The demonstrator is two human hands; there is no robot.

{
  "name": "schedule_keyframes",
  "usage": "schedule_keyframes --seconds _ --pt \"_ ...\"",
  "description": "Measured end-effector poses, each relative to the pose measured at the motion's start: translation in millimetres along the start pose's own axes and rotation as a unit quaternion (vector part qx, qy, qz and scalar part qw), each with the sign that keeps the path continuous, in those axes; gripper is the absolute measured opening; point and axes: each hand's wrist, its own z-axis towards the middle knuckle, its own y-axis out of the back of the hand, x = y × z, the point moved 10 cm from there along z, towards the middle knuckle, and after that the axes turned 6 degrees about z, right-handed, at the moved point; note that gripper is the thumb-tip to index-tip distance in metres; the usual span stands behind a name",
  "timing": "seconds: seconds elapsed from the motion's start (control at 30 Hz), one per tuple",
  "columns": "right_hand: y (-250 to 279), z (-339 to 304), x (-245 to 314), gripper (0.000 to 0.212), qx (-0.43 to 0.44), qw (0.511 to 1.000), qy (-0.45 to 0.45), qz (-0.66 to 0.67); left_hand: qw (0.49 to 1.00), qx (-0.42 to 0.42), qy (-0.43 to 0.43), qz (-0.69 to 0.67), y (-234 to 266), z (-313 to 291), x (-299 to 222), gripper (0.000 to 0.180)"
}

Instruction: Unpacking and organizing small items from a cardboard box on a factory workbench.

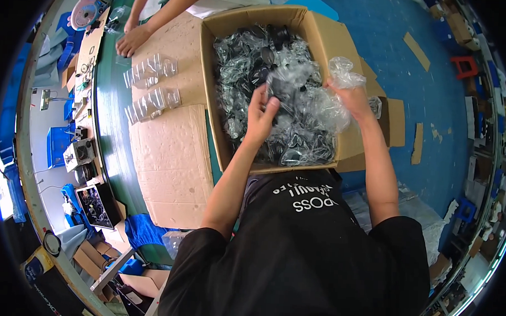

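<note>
A large open cardboard box [209,95] stands in front of me, filled with black parts in clear plastic bags [300,151]. My left hand [260,118] is over the middle of the box, thumb and fingers closed on a bagged black part [280,87]; motion blurs it, and its exact kind cannot be made out. At the box's right side my right hand [352,99] grips crumpled clear plastic bags [345,73], which bulge out above and to the left of the fist.
Two rows of clear plastic trays [153,105] lie on cardboard sheets [169,160] to the left. Another person's hands [135,39] rest at the green table's [117,147] far end. Box flaps [337,47] spread right. Cardboard strips [418,142] lie on the blue floor [390,46].
</note>
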Motion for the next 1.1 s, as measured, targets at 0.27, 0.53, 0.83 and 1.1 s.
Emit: schedule_keyframes --seconds 0.27,0.53,0.83,1.1 --pt "-95.0 -63.5 77.6 0.027 -0.041 0.909 0.394 -0.13 0.839 -0.108 0.241 -0.476 -7.1 9.0 -22.4 0.04" --pt "-100.4 -48.4 73.2 0.029 0.036 0.877 0.455 -0.15 0.787 -0.064 0.28 -0.546 -17.9 1.7 10.2 0.031" --pt "-56.0 10.3 110.1 0.025 -0.159 0.987 0.034 -0.017 0.777 -0.242 0.246 -0.527 50.8 44.6 148.9 0.022" --pt "5.5 12.0 171.7 0.028 -0.115 0.913 0.284 -0.268 0.891 0.074 0.003 0.449 -68.8 18.1 11.0 0.036"
